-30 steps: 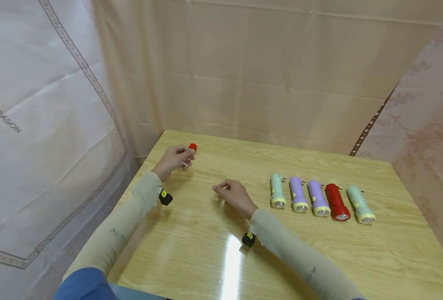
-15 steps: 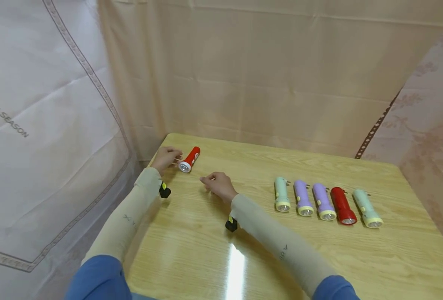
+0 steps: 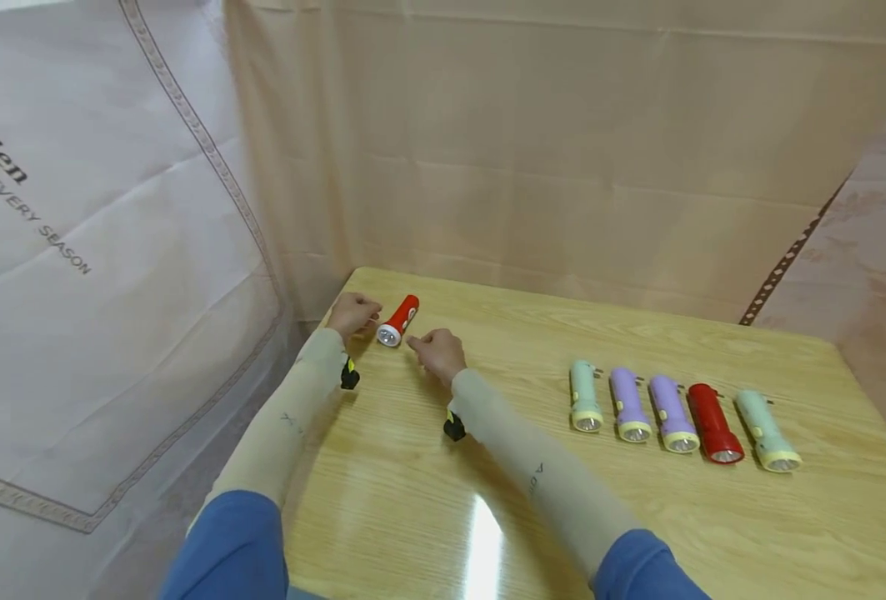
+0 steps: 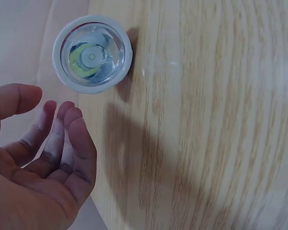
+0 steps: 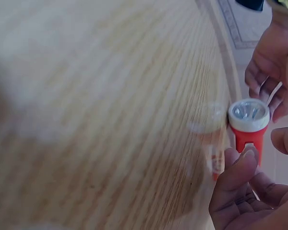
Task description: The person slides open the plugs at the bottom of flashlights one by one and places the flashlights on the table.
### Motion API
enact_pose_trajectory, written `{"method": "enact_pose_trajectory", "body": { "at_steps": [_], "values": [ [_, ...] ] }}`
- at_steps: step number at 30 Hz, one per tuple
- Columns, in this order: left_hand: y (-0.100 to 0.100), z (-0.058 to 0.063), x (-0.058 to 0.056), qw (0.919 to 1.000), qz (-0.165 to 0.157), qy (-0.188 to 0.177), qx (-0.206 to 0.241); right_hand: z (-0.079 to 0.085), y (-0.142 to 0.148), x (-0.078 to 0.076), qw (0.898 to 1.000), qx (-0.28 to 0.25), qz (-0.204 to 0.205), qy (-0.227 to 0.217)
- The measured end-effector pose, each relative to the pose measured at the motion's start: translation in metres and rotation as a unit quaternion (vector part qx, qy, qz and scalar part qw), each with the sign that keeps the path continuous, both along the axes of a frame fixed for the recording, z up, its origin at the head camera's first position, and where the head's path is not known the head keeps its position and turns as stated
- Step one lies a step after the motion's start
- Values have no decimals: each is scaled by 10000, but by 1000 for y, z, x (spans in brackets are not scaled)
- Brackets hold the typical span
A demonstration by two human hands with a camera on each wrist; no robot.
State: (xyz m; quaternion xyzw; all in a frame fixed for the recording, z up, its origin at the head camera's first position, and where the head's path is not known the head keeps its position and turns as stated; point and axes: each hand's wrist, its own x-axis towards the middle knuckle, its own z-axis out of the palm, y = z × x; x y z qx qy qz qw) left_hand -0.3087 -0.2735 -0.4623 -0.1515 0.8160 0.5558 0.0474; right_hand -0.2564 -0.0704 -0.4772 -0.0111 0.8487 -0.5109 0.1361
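Note:
A red flashlight (image 3: 403, 314) with a white head lies near the far left corner of the wooden table, lens towards me. Just left of it is my left hand (image 3: 355, 314), its fingers loosely bent and holding nothing. In the left wrist view the flashlight's round lens (image 4: 91, 56) shows beyond the fingertips, with a gap between. My right hand (image 3: 441, 353) is close on the flashlight's right side, thumb and fingers apart. The right wrist view shows its fingers (image 5: 237, 175) overlapping the lower part of the red body (image 5: 247, 139), partly hiding it.
To the right a row of flashlights lies on the table (image 3: 382, 500): a green one (image 3: 584, 393), two purple ones (image 3: 627, 402), a dark red one (image 3: 713, 421) and another green one (image 3: 765, 429). Cloth curtains (image 3: 533, 167) hang behind and at both sides.
My left hand has come off the red flashlight to its left side, leaving it in full view. My right hand has moved left towards it. The head view has shifted a little.

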Motion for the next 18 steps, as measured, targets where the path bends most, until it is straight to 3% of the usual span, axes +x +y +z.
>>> {"method": "enact_pose_trajectory", "body": {
  "at_steps": [8, 14, 18],
  "values": [
    [7, -3, -7, 9988, -346, -282, -211, -6, -4, -15, 9992, 377, 44, -98],
    [7, -7, -14, 9974, -374, -274, -553, -5, -16, -20, 9987, 444, 176, -199],
    [5, -10, -18, 9947, -556, -273, -825, -6, -22, -24, 9983, 519, 163, -223]
  ]
}}
